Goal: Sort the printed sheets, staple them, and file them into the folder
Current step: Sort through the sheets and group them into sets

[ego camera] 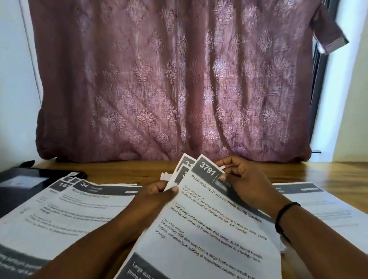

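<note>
Head view: sorting step. Left hand (159,191) pinches the fanned sheets (198,220) at their left edge; right hand (238,179) grips the top right corner of the front pg, no. 3791. Left pile (55,214) and right pile (315,204) lie on the wood surface (346,174); dark folder (14,186) far left, partly under left pile. No stapler in view. Next, prob.: peel the front pg off w/o dragging others, drop on matching pile.

The held top sheet (206,231) reads "3791" and "Refill dish soap into multiple pump bottles"; the left sheet (81,208) shows "34".
</note>
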The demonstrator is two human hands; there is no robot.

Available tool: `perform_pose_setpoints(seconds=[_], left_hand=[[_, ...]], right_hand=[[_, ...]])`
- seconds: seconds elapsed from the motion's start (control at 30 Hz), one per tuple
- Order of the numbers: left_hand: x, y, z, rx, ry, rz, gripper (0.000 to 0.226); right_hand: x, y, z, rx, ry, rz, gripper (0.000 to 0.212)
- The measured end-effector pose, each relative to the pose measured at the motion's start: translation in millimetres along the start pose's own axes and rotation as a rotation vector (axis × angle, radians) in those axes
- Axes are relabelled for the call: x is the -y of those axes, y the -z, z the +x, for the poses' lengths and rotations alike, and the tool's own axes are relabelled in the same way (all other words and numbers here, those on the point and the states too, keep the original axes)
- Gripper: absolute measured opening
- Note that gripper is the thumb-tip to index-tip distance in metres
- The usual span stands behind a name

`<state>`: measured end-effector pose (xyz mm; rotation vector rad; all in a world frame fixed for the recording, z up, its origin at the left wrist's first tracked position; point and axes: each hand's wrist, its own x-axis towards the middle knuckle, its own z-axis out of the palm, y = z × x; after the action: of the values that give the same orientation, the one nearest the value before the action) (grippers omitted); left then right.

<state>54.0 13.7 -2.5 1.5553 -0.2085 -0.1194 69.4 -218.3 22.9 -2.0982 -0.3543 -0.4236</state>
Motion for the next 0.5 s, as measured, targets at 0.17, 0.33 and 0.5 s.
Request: perform_pose_setpoints(seconds=[0.17,0.33,0.5], left_hand=[[3.5,9.2,9.1,-0.074,-0.013,-0.016,0.019],[2.7,14.0,11.0,-0.117,-0.035,0.008,0.02],[2.9,13.9,9.9,-0.133,-0.045,0.018,0.021]], right_hand=[[-6.4,22.1,3.6,-0.093,0.087,-0.164,0.015],[-11.1,48.5,7.8,0.076,-0.03,0.111,0.016],[-15.0,43.0,7.1,0.014,-0.025,-0.104,0.01]])
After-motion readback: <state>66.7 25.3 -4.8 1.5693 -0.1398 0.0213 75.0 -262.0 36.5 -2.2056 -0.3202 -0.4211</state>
